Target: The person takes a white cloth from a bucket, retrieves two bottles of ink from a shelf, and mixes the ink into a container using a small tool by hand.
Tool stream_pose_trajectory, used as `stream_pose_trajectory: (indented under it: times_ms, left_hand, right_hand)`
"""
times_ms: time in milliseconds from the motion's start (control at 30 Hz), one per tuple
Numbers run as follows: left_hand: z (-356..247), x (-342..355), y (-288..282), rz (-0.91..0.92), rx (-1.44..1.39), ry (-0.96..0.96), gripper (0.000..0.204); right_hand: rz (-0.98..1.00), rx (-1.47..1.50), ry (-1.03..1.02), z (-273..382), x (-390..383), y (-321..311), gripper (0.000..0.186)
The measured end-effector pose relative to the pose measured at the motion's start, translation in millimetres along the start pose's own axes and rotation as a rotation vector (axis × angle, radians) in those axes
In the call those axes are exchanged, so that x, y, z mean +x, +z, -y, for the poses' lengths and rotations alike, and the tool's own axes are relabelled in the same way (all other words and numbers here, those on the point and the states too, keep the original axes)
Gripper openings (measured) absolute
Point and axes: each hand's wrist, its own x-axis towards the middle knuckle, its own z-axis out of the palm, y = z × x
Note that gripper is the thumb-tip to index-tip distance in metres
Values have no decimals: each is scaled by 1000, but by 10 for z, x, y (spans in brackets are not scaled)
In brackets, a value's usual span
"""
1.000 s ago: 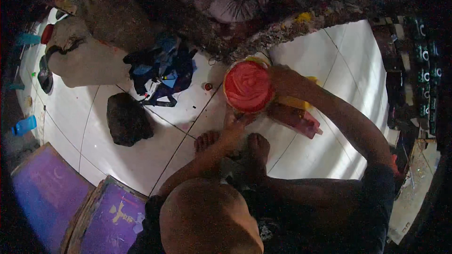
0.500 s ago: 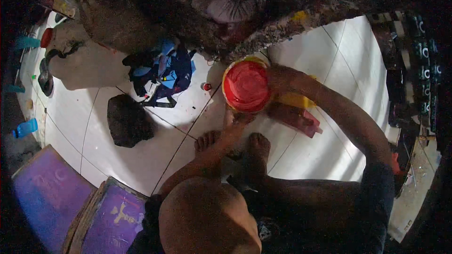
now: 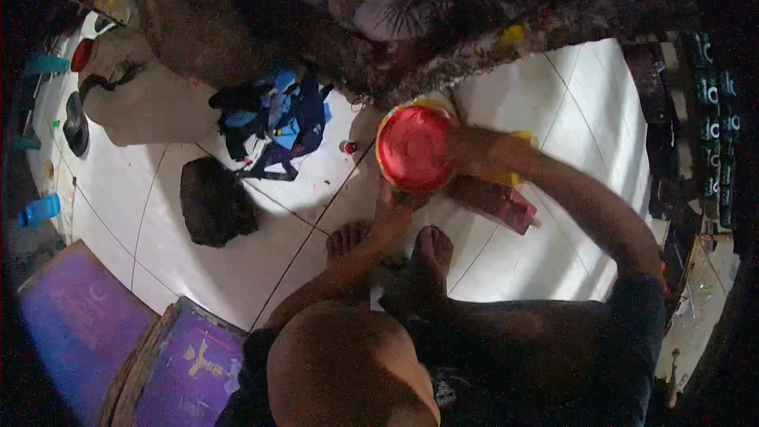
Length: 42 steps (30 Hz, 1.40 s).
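A round tub of red paint (image 3: 413,146) with a yellow rim is held up in front of me, its smooth, streaked red surface facing up. My left hand (image 3: 398,196) is closed against the tub's near, lower side. At the right rim my right hand (image 3: 468,150) is closed, its knuckles overlapping the edge of the red. Shadow hides its fingertips, so what they grip cannot be made out. Just below and beyond my right wrist lie a yellow object (image 3: 498,174) and a dull red, box-shaped block (image 3: 502,207) on the floor.
My bare feet (image 3: 433,249) stand on the white tiled floor (image 3: 308,269). To the left lie a heap of blue and black scraps (image 3: 281,126), a small red cap (image 3: 349,147) and a dark lump (image 3: 217,202). Purple boards (image 3: 87,324) stand near left; a dark, rough ledge (image 3: 490,47) runs behind.
My right hand has moved slightly toward me along the tub's rim. The streaks in the red surface look different, and the tub has shifted a little. My left hand still supports it.
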Motion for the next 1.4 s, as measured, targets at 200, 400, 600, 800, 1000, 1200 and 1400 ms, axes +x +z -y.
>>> stream_pose_trajectory:
  times_ms: [200,400,600,800,1000,1200,1400]
  left_hand:
    - [-18,4,6,-5,-10,-4,47]
    - [12,5,6,-5,-5,-17,48]
    - [107,-41,-120,-3,28,-52,49]
    - [1,-59,-200,-6,-19,-100,50]
    - [-392,99,-70,100,-230,-347,51]
    - [-264,172,-7,-18,-234,-279,39]
    - [-515,40,92,-16,-288,-245,39]
  right_hand:
    - [237,-99,175,-203,193,405,29]
    - [294,-365,124,-167,173,89,29]
    - [365,-263,245,-197,180,-208,24]
    - [-12,-284,38,85,37,90,20]
    - [245,-531,-280,-359,211,-153,17]
    - [51,-31,287,-558,-55,169,26]
    - [-486,-441,152,294,-376,768,21]
